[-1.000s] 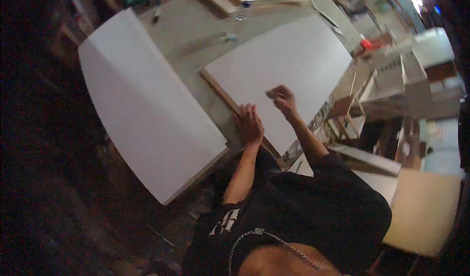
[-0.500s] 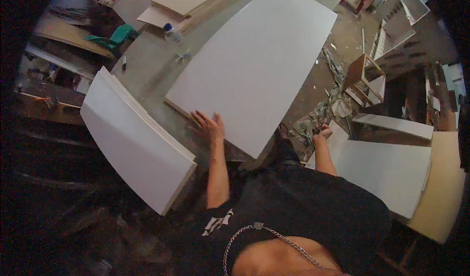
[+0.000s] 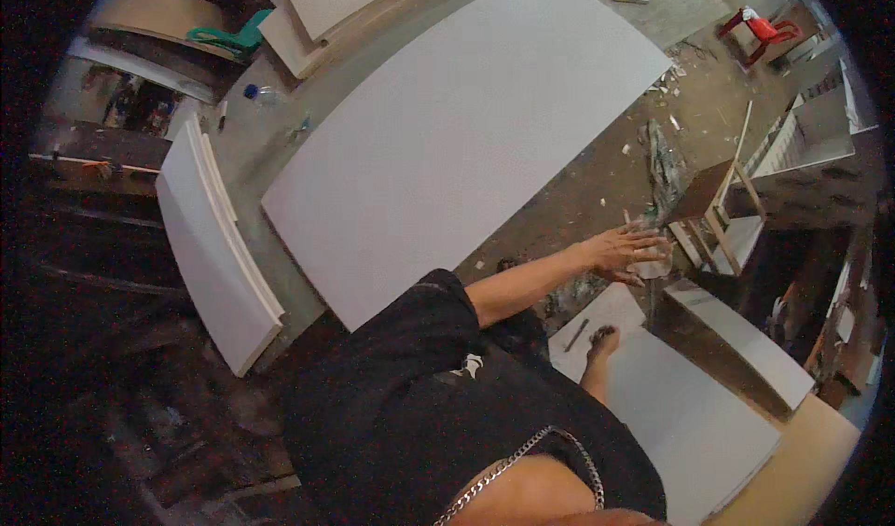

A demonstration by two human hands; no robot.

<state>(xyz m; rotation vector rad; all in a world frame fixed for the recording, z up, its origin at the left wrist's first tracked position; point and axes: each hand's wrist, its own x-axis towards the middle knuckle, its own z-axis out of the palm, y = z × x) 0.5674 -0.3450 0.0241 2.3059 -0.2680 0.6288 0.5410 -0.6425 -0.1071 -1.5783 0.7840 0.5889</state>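
The left hand has come off the white board (image 3: pixel 466 134), which lies flat on the worktop (image 3: pixel 270 148), and is out of view. The right hand (image 3: pixel 623 249) has swung far right, fingers spread wide, grip empty, just above a pale cup (image 3: pixel 651 263).

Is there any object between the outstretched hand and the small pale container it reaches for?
Nothing visible stands between them. The right hand is open, fingers spread, directly over the pale container on the littered floor beside the wooden stool.

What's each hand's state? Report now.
Left hand: open, fingers spread, holding nothing.
Right hand: not in view.
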